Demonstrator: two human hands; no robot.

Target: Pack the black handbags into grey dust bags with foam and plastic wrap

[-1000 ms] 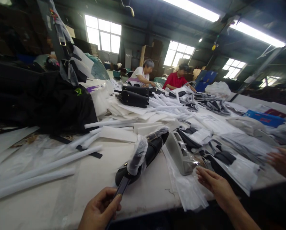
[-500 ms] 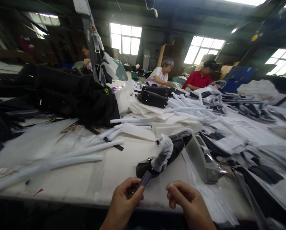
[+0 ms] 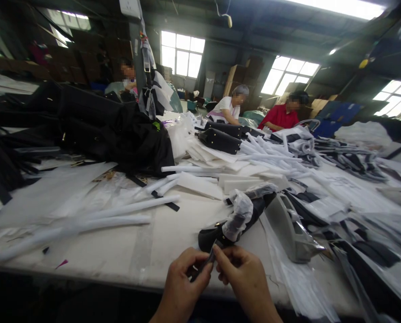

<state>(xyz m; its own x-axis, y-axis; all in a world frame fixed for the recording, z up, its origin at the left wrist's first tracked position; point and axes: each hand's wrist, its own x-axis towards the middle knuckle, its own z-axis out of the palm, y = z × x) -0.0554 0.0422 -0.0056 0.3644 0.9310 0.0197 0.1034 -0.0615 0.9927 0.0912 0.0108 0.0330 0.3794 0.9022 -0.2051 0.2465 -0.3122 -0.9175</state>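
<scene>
A dark strap (image 3: 210,258) is pinched at the table's near edge by my left hand (image 3: 185,276), its fingers closed. My right hand (image 3: 246,273) has its thumb and fingers closed on the strap's upper part, close to the left fingertips. Just beyond the hands lies a black bag (image 3: 205,237) on its side, with gold-coloured metal fittings. A curved part of it is wrapped in crinkled clear plastic (image 3: 239,215). The strap runs up to the bag, but its join is hidden behind my right fingers.
Right of the bag stands a grey tape dispenser (image 3: 293,233). White tubes (image 3: 116,220) and foam sheets (image 3: 200,185) litter the table. Black bags (image 3: 219,140) lie further back, with a large black pile (image 3: 113,130) on the left. Co-workers (image 3: 281,116) sit across the table.
My right hand has moved left and in to the strap and now pinches it beside my left hand. The view has shifted slightly.
</scene>
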